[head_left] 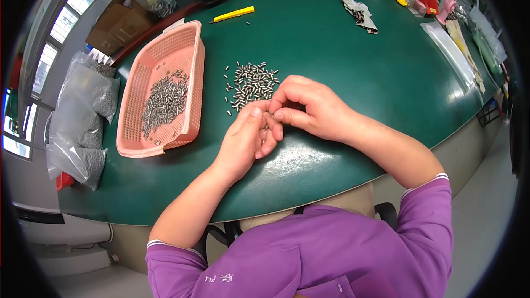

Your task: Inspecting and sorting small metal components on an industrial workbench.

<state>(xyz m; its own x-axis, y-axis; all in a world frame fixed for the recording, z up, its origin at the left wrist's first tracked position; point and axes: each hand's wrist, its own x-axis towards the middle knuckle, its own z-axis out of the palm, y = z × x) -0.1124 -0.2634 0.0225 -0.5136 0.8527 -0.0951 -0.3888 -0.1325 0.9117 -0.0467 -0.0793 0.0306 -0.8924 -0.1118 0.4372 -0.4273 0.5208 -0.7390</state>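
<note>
— What are the hands doing?

— The left hand [247, 135] and right hand [309, 107] meet on the green table [331, 60], fingertips together. The right fingers [279, 115] are pinched narrow against the left fingers [269, 142]; whether a piece sits between them I cannot tell.

— And the metal parts?

— A loose heap of small metal pins [252, 84] lies just beyond the fingertips, apart from them. More pins fill the pink basket [190, 72], to the left of the left fingers. Nothing stands between the fingers and the heap.

— What else is around?

— Far beyond the fingers lie a yellow knife [234, 14] and a crumpled bag [360, 14]. Well to the left, past the basket, slump clear plastic bags of grey parts [83, 116], with brown cardboard boxes [113, 22] behind them. Far right of the right fingers, flat clear sleeves [450, 49] lie along the table edge.
</note>
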